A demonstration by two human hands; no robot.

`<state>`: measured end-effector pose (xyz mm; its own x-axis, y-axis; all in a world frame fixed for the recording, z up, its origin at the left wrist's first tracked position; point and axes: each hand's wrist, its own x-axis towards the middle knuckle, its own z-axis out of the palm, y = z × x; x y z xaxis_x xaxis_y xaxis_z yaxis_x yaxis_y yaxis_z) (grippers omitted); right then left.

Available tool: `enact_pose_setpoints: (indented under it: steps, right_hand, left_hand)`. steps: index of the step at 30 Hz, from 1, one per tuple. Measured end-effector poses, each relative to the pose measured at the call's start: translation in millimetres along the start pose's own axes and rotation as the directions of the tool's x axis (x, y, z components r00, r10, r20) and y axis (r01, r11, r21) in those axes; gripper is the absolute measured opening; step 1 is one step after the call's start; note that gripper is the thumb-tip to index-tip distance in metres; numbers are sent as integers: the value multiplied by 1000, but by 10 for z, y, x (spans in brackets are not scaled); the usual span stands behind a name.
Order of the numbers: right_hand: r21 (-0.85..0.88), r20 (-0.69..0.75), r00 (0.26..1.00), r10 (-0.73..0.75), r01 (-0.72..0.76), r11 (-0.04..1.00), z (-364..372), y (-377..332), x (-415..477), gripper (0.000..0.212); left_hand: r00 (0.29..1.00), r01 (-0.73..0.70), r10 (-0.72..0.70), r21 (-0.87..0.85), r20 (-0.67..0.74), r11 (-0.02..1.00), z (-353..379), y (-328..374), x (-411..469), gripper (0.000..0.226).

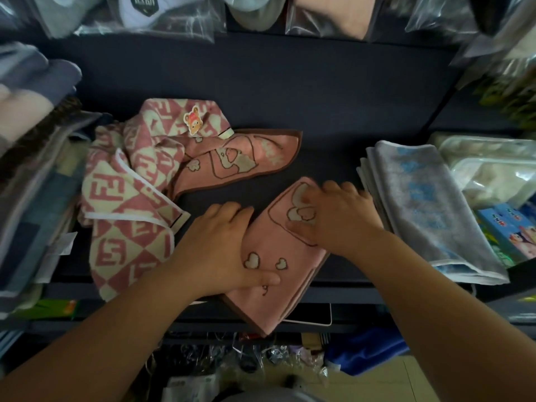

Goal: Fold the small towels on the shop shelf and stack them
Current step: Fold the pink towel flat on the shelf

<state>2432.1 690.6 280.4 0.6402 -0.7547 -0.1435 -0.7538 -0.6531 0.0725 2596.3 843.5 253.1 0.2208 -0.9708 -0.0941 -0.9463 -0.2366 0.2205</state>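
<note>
Both my hands, left and right, press flat, fingers loosely spread, on the folded pink towel; its near corner overhangs the shelf.

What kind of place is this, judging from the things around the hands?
Most likely a small shop selling textiles. Goods sealed in clear plastic bags hang above the dark shelf, a grey folded towel stack lies beside boxed items, and one checked towel carries a tag.
</note>
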Motion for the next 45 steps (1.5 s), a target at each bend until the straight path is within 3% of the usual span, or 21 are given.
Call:
enact_pose_setpoints:
  steps: [3, 6, 8, 12, 14, 17, 20, 23, 25, 27, 29, 32, 35, 37, 41, 45]
  right_hand:
    - [107, -34, 997, -71, 74, 992, 6, 69, -46, 78]
    - [193, 74, 937, -343, 324, 926, -23, 102, -14, 97]
    - [254, 104, 907, -408, 372, 893, -34, 101, 32, 98]
    - [230, 85, 931, -356, 329, 916, -67, 155, 40, 82]
    - [190, 66, 949, -308, 291, 938, -76, 192, 12, 75]
    - [161, 58, 965, -256, 244, 956, -62, 228, -31, 52]
    - [92, -16, 971, -238, 239, 967, -85, 229, -82, 25]
    - [180, -184, 970, -158, 191, 965, -235, 220, -191, 26]
    - [267, -285, 953, -102, 181, 946, -396, 279, -304, 27]
    - [348, -297, 952, -73, 179, 920, -577, 408, -435, 23]
    - [468, -205, 976, -72, 163, 868, -709, 572, -560, 25]
    - [709, -135, 990, -49, 131, 693, -758, 853, -753, 43]
    - [811, -120, 993, 22, 85, 579, -680, 1118, -963, 41]
    - [782, -145, 988, 54, 81, 618, -592, 1284, -1100, 32]
    - [769, -135, 981, 139, 15, 640, -427, 1499, -1269, 30]
    - [744, -180, 953, 244, -30, 667, -307, 1582, -1299, 25]
  left_hand:
    - [1000, 2, -2, -3, -14, 1000, -90, -120, -57, 100]
    - [988, 23, -17, -40, 152, 999, -205, -171, -99, 74]
    - [975, 2, 9, -52, 221, 999, -240, -186, -122, 64]
    - [979, 39, 21, -282, 204, 959, -271, -261, -175, 39]
    - [987, 70, 3, -448, 161, 891, -277, -300, -178, 22]
    - [993, 61, 10, -598, 116, 799, -289, -328, -162, 15]
    - [996, 87, -70, -777, 55, 624, -309, -282, -146, 15]
    - [969, 133, -239, -956, 69, 261, -347, -222, -99, 21]
    - [954, 112, -288, -988, 78, 104, -411, -193, -38, 24]
    - [944, 49, -331, -988, -1, 144, -501, -160, 72, 20]
    - [923, -13, -368, -964, -113, 264, -616, -90, 224, 16]
    - [886, -63, -376, -873, -272, 483, -790, 117, 518, 14]
    - [889, -110, -240, -690, -390, 715, -846, 424, 833, 15]
    - [909, -138, -125, -569, -398, 810, -837, 659, 1042, 16]
    - [953, -184, 40, -471, -300, 863, -883, 1103, 1492, 20]
    - [944, -297, 215, -356, -250, 886, -974, 1487, 1938, 19]
